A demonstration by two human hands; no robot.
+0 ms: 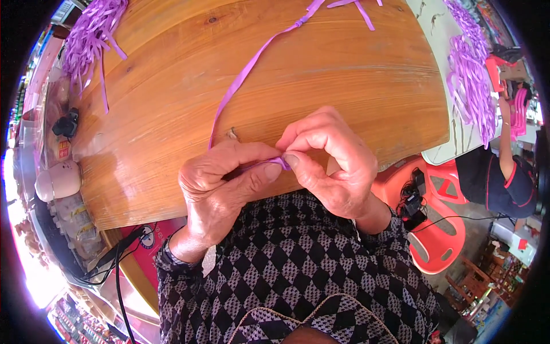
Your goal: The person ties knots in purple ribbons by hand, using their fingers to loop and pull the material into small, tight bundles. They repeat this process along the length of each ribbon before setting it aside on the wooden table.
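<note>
A narrow purple ribbon point(241, 76) runs across the wooden table point(160, 114) from a knot near the far edge down to my hands. Thumb and forefinger of my left hand point(220, 178) pinch its near end. My right hand point(335, 166) pinches the same end just beside it, fingertips almost touching the left ones. A small purple fold or loop shows between the two thumbs; its exact shape is partly hidden by the fingers. Both hands are above the table's near edge, close to my patterned top.
Bunches of purple ribbon lie at the far left point(94, 34) and on a pale table point(438, 152) at the right. A red plastic chair point(438, 252) holding black cables stands at the right. Another person's arm point(505, 143) shows beyond it. A pinkish rounded object point(59, 180) sits left.
</note>
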